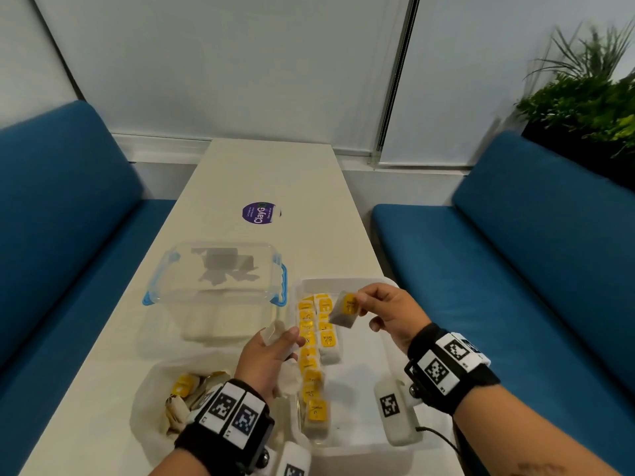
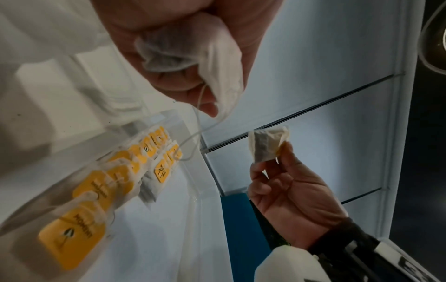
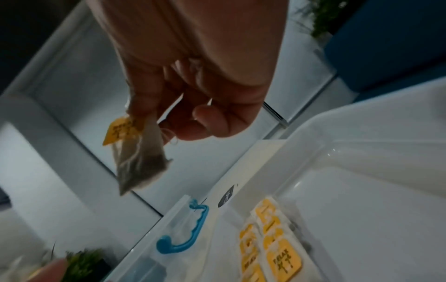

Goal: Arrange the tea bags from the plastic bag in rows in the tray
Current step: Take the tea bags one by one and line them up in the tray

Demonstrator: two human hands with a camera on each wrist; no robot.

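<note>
Yellow-tagged tea bags (image 1: 314,355) are lying in two rows along the left side of the white tray (image 1: 364,438), while more are sitting bunched inside the clear plastic bag (image 1: 151,403) just left of that tray.

Dim wrist views, motion-blurred edges

Yellow-tagged tea bags (image 1: 311,341), white tray (image 1: 364,383)
</note>
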